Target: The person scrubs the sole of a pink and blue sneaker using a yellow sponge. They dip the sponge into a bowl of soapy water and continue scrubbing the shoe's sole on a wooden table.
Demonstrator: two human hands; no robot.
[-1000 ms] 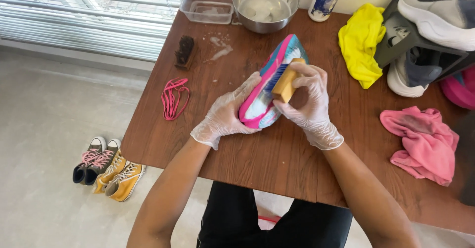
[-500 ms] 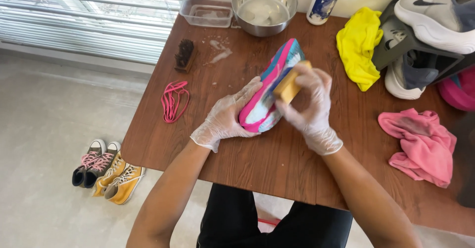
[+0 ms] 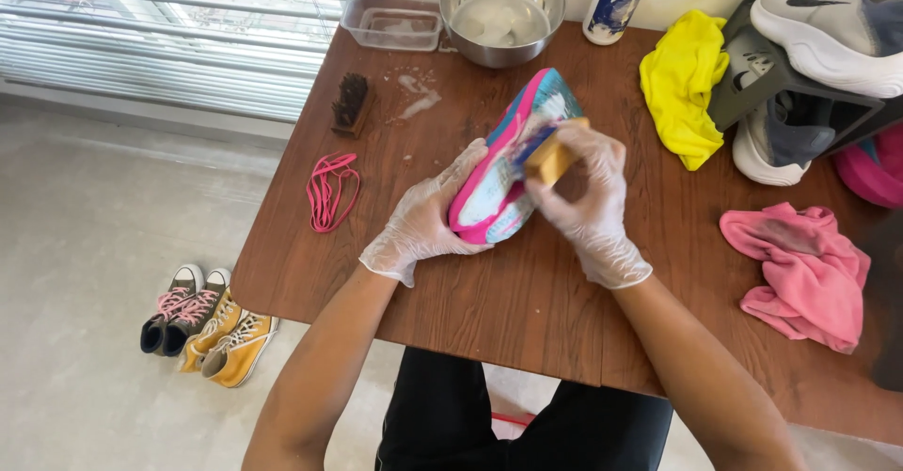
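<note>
Both hands were gloved. The left hand (image 3: 423, 217) was wrapped around the heel end of a pink and blue shoe (image 3: 508, 165), holding it tipped on its side just above the table (image 3: 527, 311). The right hand (image 3: 588, 194) was closed on a tan brush (image 3: 552, 156) pressed against the shoe's sole. Pink laces (image 3: 331, 189) lay off to the left, a metal bowl (image 3: 501, 10) sat at the back, and a pink rag (image 3: 800, 269) lay on the right.

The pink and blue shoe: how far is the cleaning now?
Done: pink laces lie off on the table, and suds already coat the shoe. In hand: the left hand steadies it while the right hand presses a brush on it. Left: the suds remain unwiped; the pink cloth lies unused.
</note>
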